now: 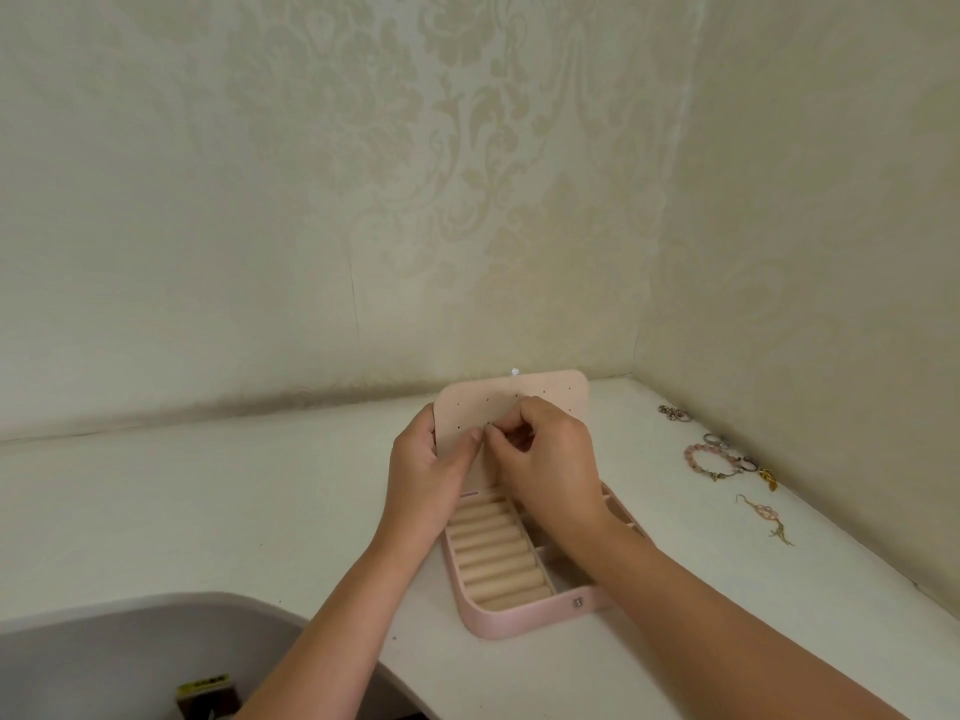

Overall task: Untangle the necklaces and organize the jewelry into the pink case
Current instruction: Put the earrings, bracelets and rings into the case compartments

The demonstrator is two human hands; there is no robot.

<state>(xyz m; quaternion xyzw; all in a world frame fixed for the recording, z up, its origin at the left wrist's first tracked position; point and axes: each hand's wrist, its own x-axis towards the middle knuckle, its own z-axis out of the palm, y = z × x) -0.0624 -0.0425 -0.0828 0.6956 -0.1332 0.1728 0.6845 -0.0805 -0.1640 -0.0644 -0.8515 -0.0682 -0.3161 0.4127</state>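
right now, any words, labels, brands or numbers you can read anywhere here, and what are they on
Yellow label on the small dark box, bottom left: dark print, too blurred to read.
Pink case: no writing shows.
Wall: only a pattern, no text.
Nothing in this view can be quoted.

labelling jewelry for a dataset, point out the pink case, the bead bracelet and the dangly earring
pink case [519,619]: head view, middle of its front wall
bead bracelet [690,456]: head view, pink beads on its left arc
dangly earring [762,510]: head view, pink knot at its middle
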